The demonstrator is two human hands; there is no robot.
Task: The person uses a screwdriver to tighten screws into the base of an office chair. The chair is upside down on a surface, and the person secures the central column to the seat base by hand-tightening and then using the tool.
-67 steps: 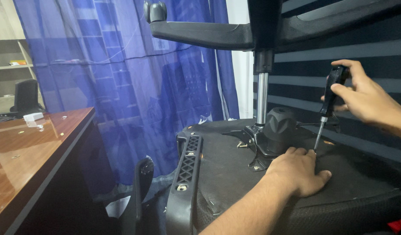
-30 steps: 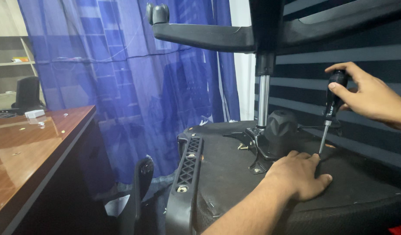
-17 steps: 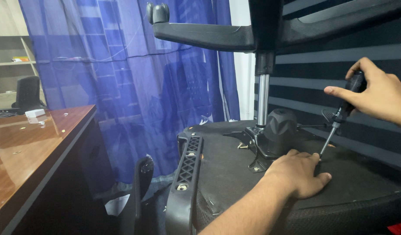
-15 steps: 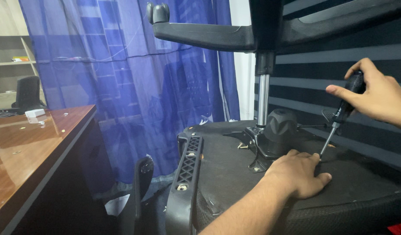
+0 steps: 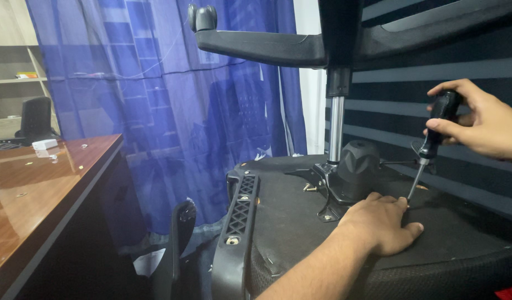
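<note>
An office chair lies upside down with the underside of its seat [image 5: 289,222] facing up. A chrome column [image 5: 336,128] rises from the black mechanism housing [image 5: 356,166] to the wheeled base [image 5: 256,47] above. My left hand [image 5: 381,222] rests flat on the seat underside beside the housing. My right hand [image 5: 481,119] grips the black handle of a screwdriver [image 5: 431,144]. Its shaft slants down, and the tip sits by my left fingertips at the metal plate.
A glossy brown wooden desk [image 5: 39,189] with small screws on it stands at the left. Blue curtains [image 5: 172,111] hang behind. A dark striped wall [image 5: 433,72] is at the right. The chair's armrest [image 5: 178,239] hangs low beside the desk.
My right hand swung outward to the right, tilting the screwdriver from nearly upright to a slant, with its tip staying at the same spot. My left hand has kept still.
</note>
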